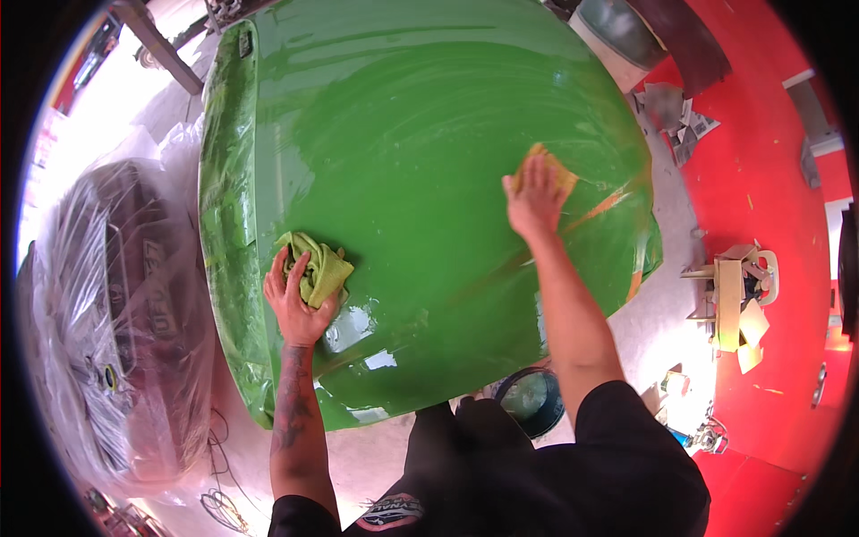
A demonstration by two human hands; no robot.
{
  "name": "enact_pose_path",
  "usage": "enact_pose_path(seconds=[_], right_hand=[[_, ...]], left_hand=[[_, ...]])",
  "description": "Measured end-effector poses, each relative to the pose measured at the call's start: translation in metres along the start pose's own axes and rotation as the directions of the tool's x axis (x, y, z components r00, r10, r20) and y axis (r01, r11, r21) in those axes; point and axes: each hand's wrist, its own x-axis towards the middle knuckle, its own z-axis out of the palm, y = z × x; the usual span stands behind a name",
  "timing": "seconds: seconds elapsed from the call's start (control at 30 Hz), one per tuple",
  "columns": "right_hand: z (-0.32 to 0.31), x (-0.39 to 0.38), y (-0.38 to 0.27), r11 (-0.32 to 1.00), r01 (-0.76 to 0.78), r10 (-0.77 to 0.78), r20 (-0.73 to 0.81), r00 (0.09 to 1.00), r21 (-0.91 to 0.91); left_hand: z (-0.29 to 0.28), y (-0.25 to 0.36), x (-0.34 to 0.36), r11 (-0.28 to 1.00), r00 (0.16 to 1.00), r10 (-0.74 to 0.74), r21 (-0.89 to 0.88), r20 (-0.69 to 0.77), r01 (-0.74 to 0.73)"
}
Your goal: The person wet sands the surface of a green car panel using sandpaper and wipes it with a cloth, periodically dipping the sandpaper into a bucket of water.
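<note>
My left hand [300, 300] grips a crumpled yellow-green cloth [322, 267] resting on the large glossy green panel [403, 179], near its left side. Farther forward and to the right, my right hand [534, 197] presses a flat yellow-orange pad [561, 176] against the panel, fingers close together over it. The panel has wet-looking streaks, and some orange marks cross its right side. Part of each of the cloth and pad is hidden beneath my hands.
A plastic-covered dark object [134, 322] stands left of the panel, with cables below. A dark bucket [528, 407] sits by my legs. Cardboard pieces [729, 295] lie at the right beside a red surface [761, 206]. Paper scraps [680, 125] lie at the upper right.
</note>
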Motion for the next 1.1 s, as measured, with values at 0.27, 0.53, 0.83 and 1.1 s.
enact_pose_path(seconds=[0.27, 0.53, 0.83, 1.1], right_hand=[[0.030, -0.150, -0.156, 0.673, 0.737, -0.740, 0.059, 0.670, 0.062], [-0.015, 0.049, 0.003, 0.979, 0.204, -0.204, -0.005, 0.979, 0.001], [0.025, -0.028, -0.233, 0.732, 0.668, -0.672, -0.016, 0.740, 0.133], [0.013, 0.038, -0.203, 0.696, 0.718, -0.718, -0.009, 0.696, 0.005]], left_hand=[[0.000, -0.021, -0.029, 0.980, 0.983, -0.158, 0.107, -0.098, 0.168], [-0.003, 0.001, -0.047, 0.944, 0.959, -0.264, 0.177, -0.105, 0.279], [0.004, 0.006, -0.046, 0.940, 0.959, -0.269, 0.191, -0.089, 0.282], [-0.006, 0.003, -0.048, 0.932, 0.952, -0.287, 0.200, -0.105, 0.303]])
